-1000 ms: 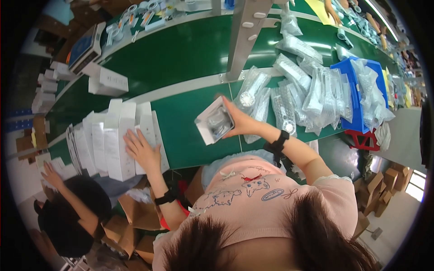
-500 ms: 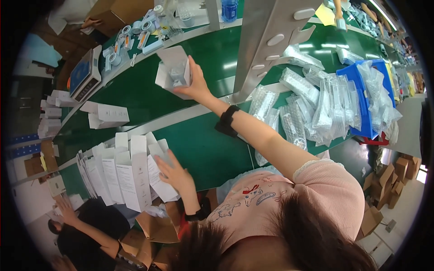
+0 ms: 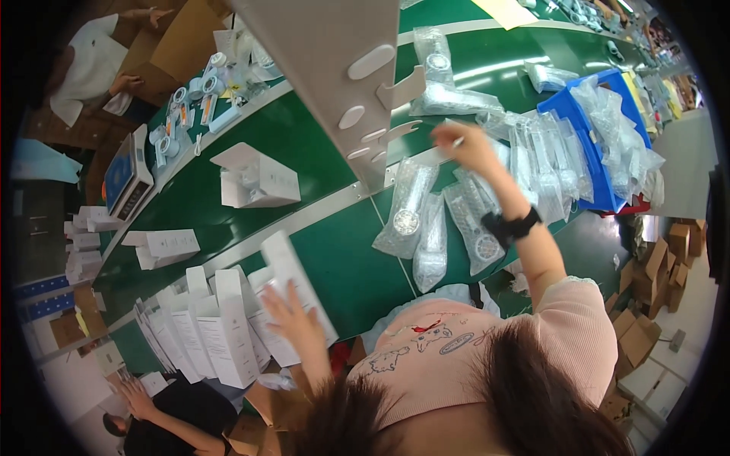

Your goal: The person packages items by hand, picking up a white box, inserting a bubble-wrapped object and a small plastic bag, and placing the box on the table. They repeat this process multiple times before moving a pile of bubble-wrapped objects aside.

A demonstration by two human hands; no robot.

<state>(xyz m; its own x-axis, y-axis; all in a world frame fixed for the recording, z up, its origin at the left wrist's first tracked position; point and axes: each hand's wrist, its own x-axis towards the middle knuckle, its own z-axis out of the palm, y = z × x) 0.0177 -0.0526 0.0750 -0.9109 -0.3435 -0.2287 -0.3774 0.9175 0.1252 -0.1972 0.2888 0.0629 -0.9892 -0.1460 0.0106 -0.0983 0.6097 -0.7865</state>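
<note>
My left hand (image 3: 298, 323), fingers spread, lies against a tilted white carton (image 3: 293, 273) at the near end of a row of white cartons (image 3: 232, 327). My right hand (image 3: 473, 148) is above the clear bubble-wrap bags on the right, its fingers curled and blurred by motion. Whether it has hold of anything cannot be made out. Near it are a bag with a round-headed item (image 3: 411, 201) and several more bubble-wrapped packs (image 3: 544, 163). An opened white box (image 3: 266, 182) with something clear inside lies on the green table, away from both hands.
A grey metal post (image 3: 327, 68) rises from the table between the two sides. A blue bin (image 3: 601, 144) with bagged items stands at the right. Another white box (image 3: 163, 247) and a scale (image 3: 131, 175) are at the left. Co-workers are at the left edge.
The right hand has let go of the opened white box, which now lies on the table, and moved right to the bubble-wrap bags. A carton by the left hand has shifted and tilted. The view has turned.
</note>
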